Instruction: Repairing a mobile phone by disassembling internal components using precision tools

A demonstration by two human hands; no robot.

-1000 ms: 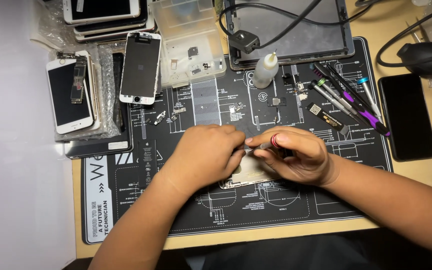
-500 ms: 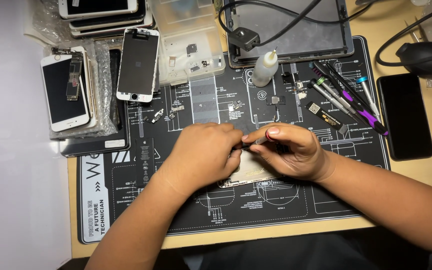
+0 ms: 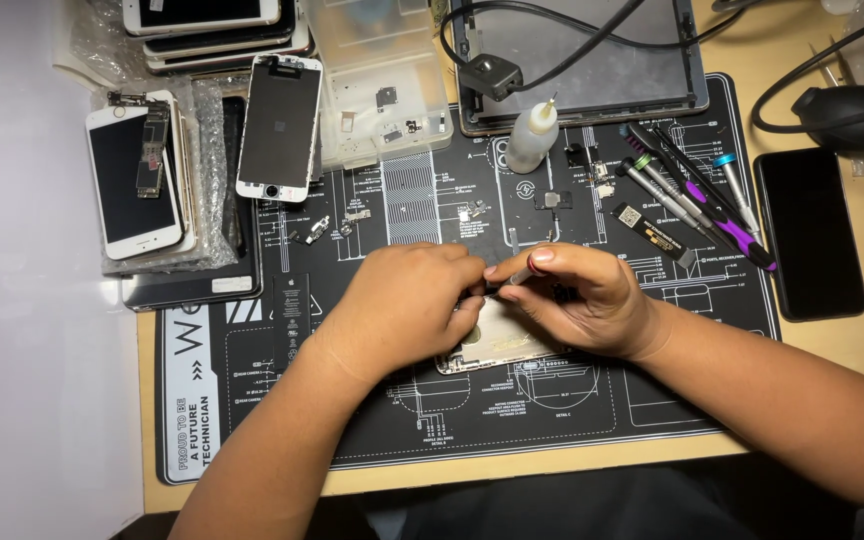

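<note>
I had both hands over the open phone housing, which lay flat on the black repair mat near the middle of the tabletop, a little toward its front edge. My left hand was curled palm-down over the housing's left part, fingers bent and pressing it in place; I could not tell whether they pinched anything beneath. My right hand was closed to a pinch, thumb and forefinger meeting on a thin grey tool whose tip pointed at the housing's upper edge. Judging by the lie of things, the teardown was well along: the housing showed its pale bare inside with no screen on it, a detached white-framed screen lay toward the far left of the mat, and small loose parts and brackets sat scattered along the mat's far side. A clear parts box stood at the far edge beside a small glue bottle, and the screwdrivers rested in a row toward the right edge, well apart from my hands. What was left, as I read it, was the fine work inside the housing itself; whether parts were coming out or going back in I could not tell.
</note>
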